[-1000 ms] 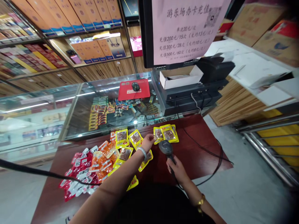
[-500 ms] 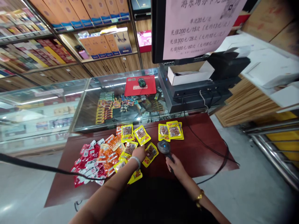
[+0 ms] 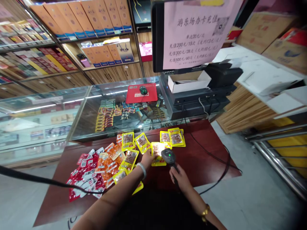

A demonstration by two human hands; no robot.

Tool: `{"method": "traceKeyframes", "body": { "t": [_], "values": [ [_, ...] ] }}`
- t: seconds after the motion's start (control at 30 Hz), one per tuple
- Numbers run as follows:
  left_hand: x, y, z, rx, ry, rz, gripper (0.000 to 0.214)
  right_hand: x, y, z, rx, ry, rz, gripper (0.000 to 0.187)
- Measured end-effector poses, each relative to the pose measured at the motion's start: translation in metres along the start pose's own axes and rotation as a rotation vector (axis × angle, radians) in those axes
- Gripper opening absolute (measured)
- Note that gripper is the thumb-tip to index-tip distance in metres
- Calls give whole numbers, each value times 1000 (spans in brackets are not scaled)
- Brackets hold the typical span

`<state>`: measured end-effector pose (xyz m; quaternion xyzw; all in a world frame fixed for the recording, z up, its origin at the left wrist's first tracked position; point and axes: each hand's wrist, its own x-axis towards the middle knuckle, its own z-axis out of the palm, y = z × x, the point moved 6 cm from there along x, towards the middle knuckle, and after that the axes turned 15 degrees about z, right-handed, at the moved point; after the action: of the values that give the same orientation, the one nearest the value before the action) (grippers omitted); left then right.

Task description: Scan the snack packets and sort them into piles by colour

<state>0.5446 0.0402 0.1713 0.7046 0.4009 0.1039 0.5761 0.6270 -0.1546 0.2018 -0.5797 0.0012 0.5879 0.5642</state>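
"Call the brightly lit packet [image 3: 157, 148] the centre of the clock. What lies farthest left on the table [image 3: 203, 163]?"

"Red packets [image 3: 75, 175], heaped between eight and nine o'clock. Orange packets [image 3: 111, 166] come next, overlapping at about nine."

"And then?"

"Loose yellow packets [image 3: 128, 142], spread from seven to ten o'clock, some overlapping the orange ones. Behind the table, at half past eleven, a mouse [image 3: 143, 90] sits on a red mouse pad [image 3: 130, 95] on the glass counter [image 3: 82, 119]."

"Where is the left hand [image 3: 146, 159]?"

"At eight o'clock, right against the lit packet. Its fingers grip the packet's left edge, and a pale bracelet [image 3: 142, 170] circles the wrist."

"What makes the packet so bright?"

"A white glow covers its upper part. The scanner [image 3: 168, 155] is just beside it at three o'clock, its head overlapping the packet's right edge in this view and showing a green light. I cannot tell whether they touch."

"Anything past that?"

"A small group of yellow packets [image 3: 177, 138], overlapping one another, between one and two o'clock."

"The right hand [image 3: 179, 177]?"

"Between four and five, fingers wrapped round the scanner's handle. A gold bracelet [image 3: 205, 212] is on that wrist. Farthest right, a black cord [image 3: 226, 156] loops over the table's edge at three o'clock."
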Motion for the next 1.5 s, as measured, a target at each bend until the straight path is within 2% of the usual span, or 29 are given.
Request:
{"method": "traceKeyframes", "body": {
  "t": [0.13, 0.2, 0.27, 0.33, 0.4, 0.47, 0.53, 0.63, 0.77, 0.83, 0.87, 0.97, 1.03, 1.13, 1.27, 1.4, 1.5],
  "values": [
    [4, 10, 36, -403, -96, 32, 55, 0, -1, -7, 44, 28, -24, 49],
    [7, 17, 42, -395, -137, 85, 56, -2, -5, -9, 49, 50, -41, 46],
    [11, 23, 33, -161, -117, 175, 52, -3, -9, -10, 52, 68, -43, 45],
    [13, 27, 10, 244, -29, 257, 51, -3, -11, -10, 59, 78, -32, 45],
    [15, 27, -14, 651, 32, 284, 60, -1, -10, -11, 63, 79, -18, 46],
    [16, 20, -29, 914, -4, 255, 72, 0, -6, -12, 58, 75, -6, 47],
    [17, 6, -34, 1030, -137, 206, 81, 2, -2, -11, 37, 64, -1, 47],
    [9, -10, -28, 1061, -322, 202, 83, 4, 0, -8, -11, 59, -6, 47],
    [-14, -11, -16, 1011, -426, 348, 72, 6, -3, -5, -58, 68, -18, 47],
    [-23, -6, -17, 976, -378, 401, 58, 7, -5, -4, -65, 71, -22, 47],
    [-24, -3, -21, 976, -307, 395, 54, 8, -6, -4, -66, 71, -21, 47],
    [-18, 2, -40, 1052, -46, 249, 59, 9, -5, -2, -57, 66, -10, 47],
    [-8, 2, -45, 1115, 19, 148, 69, 9, -5, -1, -58, 66, -5, 48],
    [7, 1, -43, 1143, -58, 72, 77, 8, -3, 0, -76, 63, -3, 48],
    [15, 3, -40, 1084, -211, 25, 67, 7, 1, -3, -63, 70, 5, 48],
    [20, 23, -47, 1098, -160, 151, 63, 7, 4, -8, -26, 92, 24, 49],
    [28, 30, -46, 1106, -213, 211, 63, 7, 5, -7, -22, 94, 26, 50]
  ]
}}
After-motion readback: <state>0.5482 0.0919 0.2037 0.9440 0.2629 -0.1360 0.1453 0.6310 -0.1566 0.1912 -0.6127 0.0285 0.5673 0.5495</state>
